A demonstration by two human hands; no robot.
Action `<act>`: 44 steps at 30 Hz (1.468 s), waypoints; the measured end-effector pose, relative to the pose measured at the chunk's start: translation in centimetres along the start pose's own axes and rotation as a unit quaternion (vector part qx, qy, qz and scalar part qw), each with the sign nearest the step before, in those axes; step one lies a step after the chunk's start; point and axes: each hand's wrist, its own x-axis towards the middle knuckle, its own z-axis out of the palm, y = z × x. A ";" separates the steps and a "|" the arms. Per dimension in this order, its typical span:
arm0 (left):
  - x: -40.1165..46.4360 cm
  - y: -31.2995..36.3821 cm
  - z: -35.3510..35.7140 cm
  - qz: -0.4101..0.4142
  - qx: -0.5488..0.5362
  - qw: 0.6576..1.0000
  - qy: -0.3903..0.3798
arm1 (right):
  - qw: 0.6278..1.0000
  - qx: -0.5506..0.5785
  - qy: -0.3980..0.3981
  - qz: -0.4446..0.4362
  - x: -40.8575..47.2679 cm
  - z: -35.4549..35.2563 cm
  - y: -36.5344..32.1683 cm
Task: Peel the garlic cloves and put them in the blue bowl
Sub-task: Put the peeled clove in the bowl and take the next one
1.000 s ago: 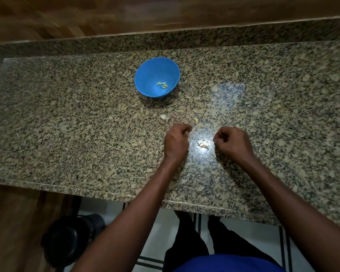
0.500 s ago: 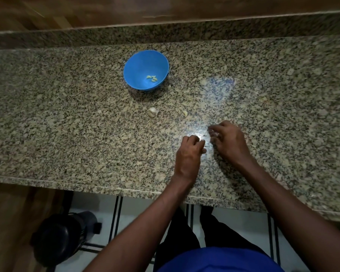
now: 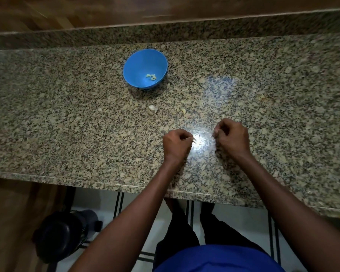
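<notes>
Both hands sit low over the speckled tabletop [image 3: 67, 114], well apart from each other, with a bright glare patch between them. The left hand [image 3: 176, 145] is curled, and a thin pale sliver pokes out past its fingertips toward the glare; I judge it a strip of garlic skin [image 3: 194, 139], pinched in that grip. The right hand [image 3: 232, 137] is curled too, with something pale just showing at its fingertips, probably the clove being peeled, though it is too small for me to tell.

The blue bowl [image 3: 139, 63] stands farther back with a few peeled cloves [image 3: 151, 76] lying near its bottom. Between bowl and hands lie an unpeeled garlic piece [image 3: 152, 110] and, to its right, a single small clove [image 3: 183, 111].

What could go wrong, as I see it:

- Papery skin may cling to the fingers and ride along into the bowl.
- A small, slippery clove could pop out of the right hand and skitter over the polished stone (the front edge is close, and the floor is below).
- Loose bits vanish easily against this speckled pattern and in the glare.

The single clove's long axis runs roughly front to back, slightly slanted, its tip away from the bowl. The sliver's long axis points right and slightly toward the person.
</notes>
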 end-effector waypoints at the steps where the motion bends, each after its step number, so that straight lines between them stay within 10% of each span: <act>1: 0.1 0.2 -0.1 -0.021 -0.035 0.999 -0.005 | 1.000 0.013 0.009 0.016 0.0 -0.4 0.5; 44: -0.6 -3.9 -8.8 -0.118 -0.198 0.973 0.006 | 0.978 -0.177 -0.002 -0.112 -2.9 7.8 -4.7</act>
